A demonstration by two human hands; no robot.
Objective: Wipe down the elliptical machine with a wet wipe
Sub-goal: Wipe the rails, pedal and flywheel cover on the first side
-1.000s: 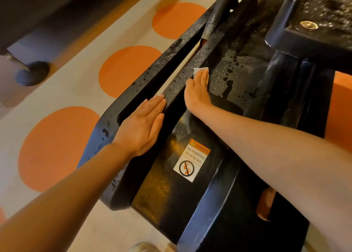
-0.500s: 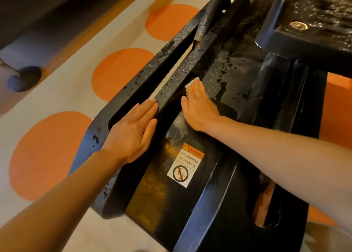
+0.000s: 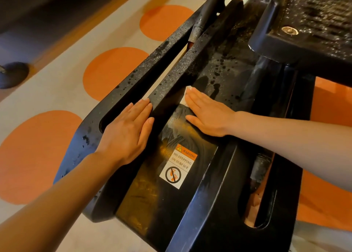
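The black base of the elliptical machine [image 3: 207, 204] fills the middle of the head view, speckled with drops and smears. My right hand [image 3: 207, 114] lies flat with straight fingers on its sloped centre panel, pressing a white wet wipe [image 3: 185, 97] whose edge shows past my fingertips. My left hand [image 3: 127, 135] rests flat on the left rail [image 3: 123, 91] of the frame, fingers straight, holding nothing. A warning sticker [image 3: 179, 166] sits on the panel just below my right hand.
A black pedal platform [image 3: 308, 29] overhangs the base at the upper right. A dark tube [image 3: 207, 10] rises from the slot between the rails. The floor [image 3: 62, 91] is beige with orange circles; a dark round foot [image 3: 13, 74] stands at the left.
My right hand has slid with the wipe down the panel toward me and turned more sideways. My left hand has stayed flat on the rail.
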